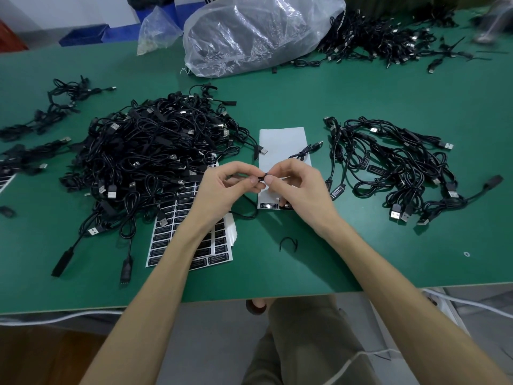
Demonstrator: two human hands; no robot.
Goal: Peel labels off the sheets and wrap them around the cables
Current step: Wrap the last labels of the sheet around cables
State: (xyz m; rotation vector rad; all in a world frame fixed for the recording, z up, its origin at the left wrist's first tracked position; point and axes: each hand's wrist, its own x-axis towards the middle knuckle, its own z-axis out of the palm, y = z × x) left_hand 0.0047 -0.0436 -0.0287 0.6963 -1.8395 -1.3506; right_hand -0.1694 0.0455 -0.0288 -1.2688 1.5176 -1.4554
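My left hand (224, 184) and my right hand (297, 187) meet above the table's middle, both pinching one thin black cable (305, 150) at the same spot between thumb and fingertips. The cable's far end with its plug lies across a nearly bare white label sheet (283, 145), which keeps a few black labels at its near edge. A fuller sheet of black labels (177, 240) lies under my left forearm. Whether a label is on the pinched cable is hidden by my fingertips.
A big heap of black USB cables (150, 157) lies left of my hands, a smaller spread of labelled cables (397, 168) to the right. A clear plastic bag (255, 34) and more cables (388, 40) lie at the back. A small black tie (288, 243) lies near the table's front edge (277, 297).
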